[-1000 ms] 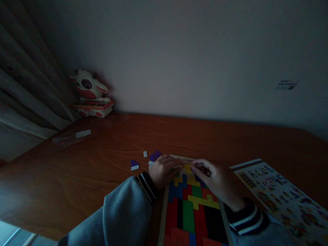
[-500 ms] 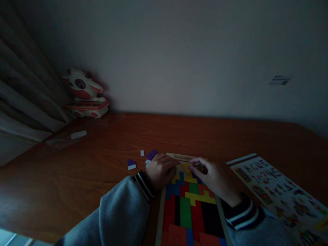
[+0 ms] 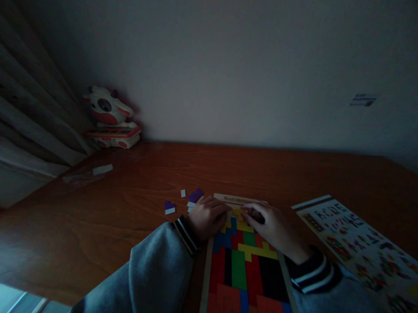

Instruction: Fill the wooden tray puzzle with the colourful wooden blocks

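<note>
A wooden puzzle board (image 3: 205, 287) lies in front of me, filled with red, blue, green, black and yellow block pieces. My left hand (image 3: 207, 217) rests over its upper left edge, fingers bent and close together; what lies under them is hidden. Over the upper right part is my right hand (image 3: 266, 223), thumb and fingers curled toward each other in a pinch. Its fingertips are at a yellow piece (image 3: 239, 215) near the top row, and whether they hold anything is too dark to see. A long yellow piece (image 3: 249, 250) crosses the board lower down.
Loose purple pieces (image 3: 169, 204) and a small white piece (image 3: 183, 193) lie left of my left hand. A printed pattern sheet (image 3: 361, 253) is on the right of the wooden table (image 3: 137, 246). A cow-shaped toy (image 3: 109, 118) stands at the back left beside a curtain (image 3: 26, 91).
Both hands stay over the top of the board, with the right fingers shifting slightly. The whole view has moved a little.
</note>
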